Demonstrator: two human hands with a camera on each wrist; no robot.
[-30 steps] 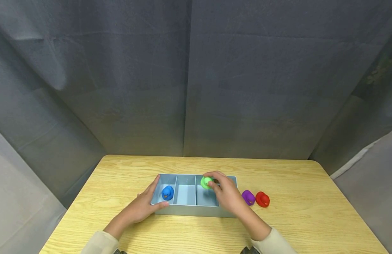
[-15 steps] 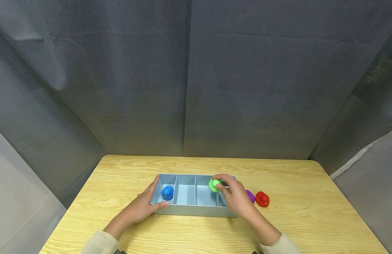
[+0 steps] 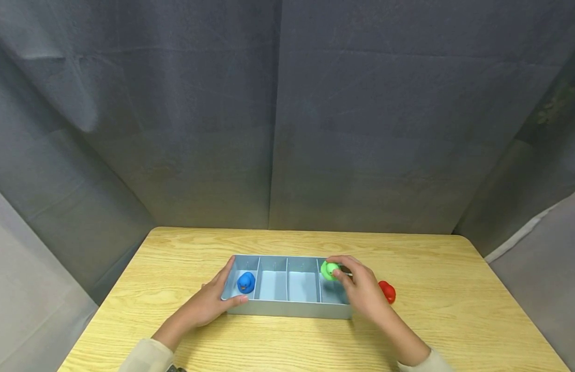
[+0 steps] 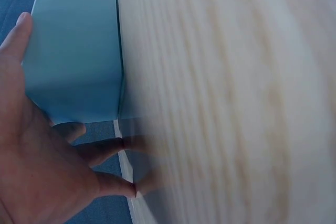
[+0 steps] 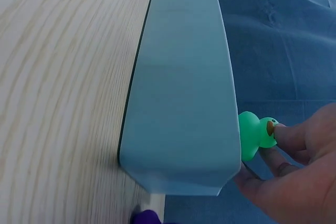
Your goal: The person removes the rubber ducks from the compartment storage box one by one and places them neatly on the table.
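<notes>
A pale blue divided box [image 3: 287,309] lies lengthwise on the table. At its left end my left hand [image 3: 205,306] rests with straight, spread fingers along the side and the thumb at the front corner. A blue rubber duck [image 3: 246,282] sits in the leftmost compartment. My right hand [image 3: 364,290] pinches a green rubber duck [image 3: 330,270] between thumb and fingers, over the rightmost compartment. In the right wrist view the green duck [image 5: 253,135] shows beside the box rim, with its orange beak near the thumb.
A red rubber duck [image 3: 388,292] lies right of the box, partly behind my right hand. In the right wrist view a purple object [image 5: 147,217] peeks in near the box's right end. Grey curtains [image 3: 278,129] hang behind the wooden table [image 3: 436,310].
My right hand has carried the green duck rightward, from over the third compartment to over the rightmost one. It now covers the purple duck in the head view. My left hand stays put.
</notes>
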